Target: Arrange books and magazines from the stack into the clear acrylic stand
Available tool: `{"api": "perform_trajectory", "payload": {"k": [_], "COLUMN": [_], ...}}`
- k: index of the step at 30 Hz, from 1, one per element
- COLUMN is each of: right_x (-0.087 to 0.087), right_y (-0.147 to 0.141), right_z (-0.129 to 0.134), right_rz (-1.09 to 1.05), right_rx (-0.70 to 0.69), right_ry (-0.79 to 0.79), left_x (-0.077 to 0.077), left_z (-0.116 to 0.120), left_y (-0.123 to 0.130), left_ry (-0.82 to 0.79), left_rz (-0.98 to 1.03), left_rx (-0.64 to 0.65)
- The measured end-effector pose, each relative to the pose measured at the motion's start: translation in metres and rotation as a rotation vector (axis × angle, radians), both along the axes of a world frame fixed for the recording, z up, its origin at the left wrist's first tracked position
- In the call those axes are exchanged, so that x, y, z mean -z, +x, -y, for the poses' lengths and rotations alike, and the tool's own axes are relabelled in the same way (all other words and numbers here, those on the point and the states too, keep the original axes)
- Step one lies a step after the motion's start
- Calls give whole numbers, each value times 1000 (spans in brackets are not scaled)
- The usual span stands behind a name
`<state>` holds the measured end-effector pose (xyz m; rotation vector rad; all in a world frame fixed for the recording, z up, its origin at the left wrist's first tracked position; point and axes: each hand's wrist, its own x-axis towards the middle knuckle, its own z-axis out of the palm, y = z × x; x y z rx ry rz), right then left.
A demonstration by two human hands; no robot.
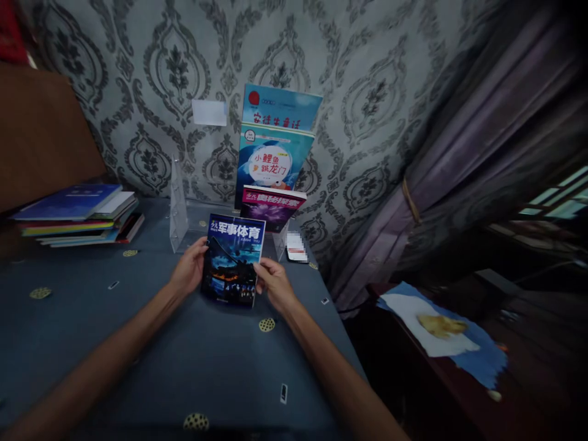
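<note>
Between my two hands is a dark blue book point(233, 260) with white Chinese lettering, its cover facing me. My left hand point(190, 267) grips its left edge, and my right hand point(274, 283) pinches the right edge with the thumb on the cover. Just behind it stands a clear tiered rack point(178, 205). On the rack's right side three books rise in steps: a purple-pink book point(273, 205) in front, a teal book point(275, 153) behind that, and a light blue book point(285, 105) at the back. The held book hides part of the rack's lower front.
A stack of books point(78, 211) lies on the blue-grey table point(151, 367) at left, beside a brown box point(46, 128). A small white-and-red item point(297, 247) sits right of the rack. Patterned wall behind; a tied curtain point(395, 190) hangs at right.
</note>
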<state>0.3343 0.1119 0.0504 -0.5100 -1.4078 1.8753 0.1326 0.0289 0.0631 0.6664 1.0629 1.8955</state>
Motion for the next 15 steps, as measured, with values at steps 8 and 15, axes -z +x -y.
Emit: {"api": "perform_trajectory", "payload": {"k": [8, 15], "right_x": [13, 20], "right_y": [10, 12], "right_z": [10, 7], "right_rz": [-6, 59], "right_rx": [-242, -347], "right_ry": [-137, -180], "left_x": [5, 14], "left_z": [14, 14], "left_y": [-4, -9], "left_ry": [-219, -414], "left_rz": [-91, -253], "left_rx": [137, 109]}}
